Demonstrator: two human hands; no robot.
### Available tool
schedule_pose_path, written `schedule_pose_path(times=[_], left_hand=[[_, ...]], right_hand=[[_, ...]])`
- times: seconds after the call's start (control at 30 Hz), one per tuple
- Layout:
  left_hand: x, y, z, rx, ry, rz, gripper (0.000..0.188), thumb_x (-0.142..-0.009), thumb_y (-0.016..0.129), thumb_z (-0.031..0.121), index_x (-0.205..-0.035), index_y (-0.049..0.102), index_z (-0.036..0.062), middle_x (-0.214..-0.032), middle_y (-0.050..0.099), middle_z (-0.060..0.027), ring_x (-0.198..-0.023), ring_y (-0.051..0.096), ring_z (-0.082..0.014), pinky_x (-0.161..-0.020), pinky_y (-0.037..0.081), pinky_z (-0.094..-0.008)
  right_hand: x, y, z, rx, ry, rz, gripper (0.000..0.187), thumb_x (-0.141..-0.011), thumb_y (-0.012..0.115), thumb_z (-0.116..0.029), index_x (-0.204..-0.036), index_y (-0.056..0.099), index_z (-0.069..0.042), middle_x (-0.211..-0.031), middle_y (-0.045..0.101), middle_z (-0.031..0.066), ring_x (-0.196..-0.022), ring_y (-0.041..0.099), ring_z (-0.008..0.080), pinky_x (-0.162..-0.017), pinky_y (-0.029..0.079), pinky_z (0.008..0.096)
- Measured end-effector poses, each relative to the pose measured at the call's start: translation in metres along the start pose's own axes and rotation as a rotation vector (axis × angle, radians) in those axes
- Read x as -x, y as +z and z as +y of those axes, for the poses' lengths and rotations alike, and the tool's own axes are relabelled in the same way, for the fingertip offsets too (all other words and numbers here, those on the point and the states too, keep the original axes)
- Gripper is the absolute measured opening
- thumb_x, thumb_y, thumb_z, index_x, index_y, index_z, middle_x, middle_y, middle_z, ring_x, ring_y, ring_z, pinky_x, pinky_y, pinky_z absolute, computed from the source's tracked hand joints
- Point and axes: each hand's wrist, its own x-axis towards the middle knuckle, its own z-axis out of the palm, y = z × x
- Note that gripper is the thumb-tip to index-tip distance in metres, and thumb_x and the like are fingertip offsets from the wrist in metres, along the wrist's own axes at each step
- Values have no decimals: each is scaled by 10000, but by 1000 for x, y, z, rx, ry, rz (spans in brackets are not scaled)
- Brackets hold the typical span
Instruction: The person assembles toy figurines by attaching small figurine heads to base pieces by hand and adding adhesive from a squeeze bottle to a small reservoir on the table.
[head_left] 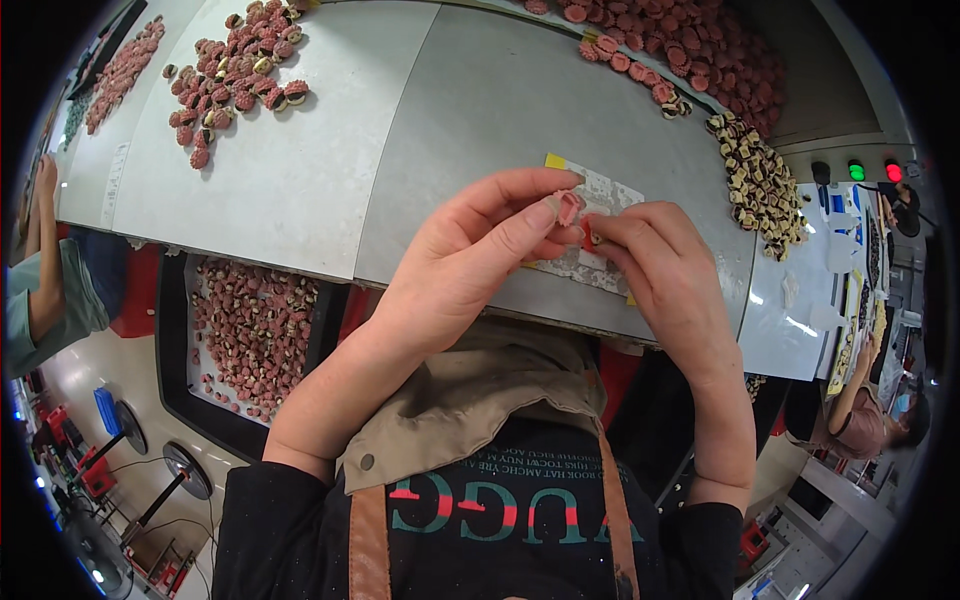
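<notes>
Above the worktable (440,180), my left hand (450,250) pinches a small pink cap with a scalloped rim (567,207) between thumb and fingers. Close against it, my right hand (675,265) is closed at the fingertips on a small red and pale-yellow piece (592,232), mostly covered by the fingers, so its kind is unclear. Under both hands lies a worn, whitish mottled board (612,190) with yellow tape at its corners.
Pink caps (700,60) are heaped at the far right, beside a pile of cream-and-dark pieces (755,185). Joined pink-and-cream pieces (240,75) lie at the far left. A black tray (172,350) of similar pieces sits below the table edge. Other people work at both sides.
</notes>
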Motion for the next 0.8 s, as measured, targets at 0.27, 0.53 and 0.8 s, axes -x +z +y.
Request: schedule_pose_path(times=[0.27,0.53,0.8], left_hand=[[1,4,0,-88,4,13,362,-1003,538,187,-1312,524,0,-1125,632,-34,-1012,593,-107,-898,470,-245],[1,9,1,-98,-23,1,305,-994,550,165,-1252,579,4,-1126,634,-49,-1022,587,-99,-910,472,-246],[7,12,-14,-362,302,55,253,-964,588,80,-1193,609,-25,-1138,636,-77,-1031,599,-121,-881,502,-256]], right_hand=[[8,-4,-1,-365,305,43,193,-850,654,3,-1042,646,-8,-951,592,90,-840,591,180,-713,476,277],[2,15,-16,-338,1,266,213,-884,645,-19,-1094,619,-4,-1021,577,93,-900,571,172,-783,463,272],[3,19,-18,-685,185,275,194,-876,665,-37,-1063,622,-6,-978,605,114,-860,588,225,-736,486,297]])
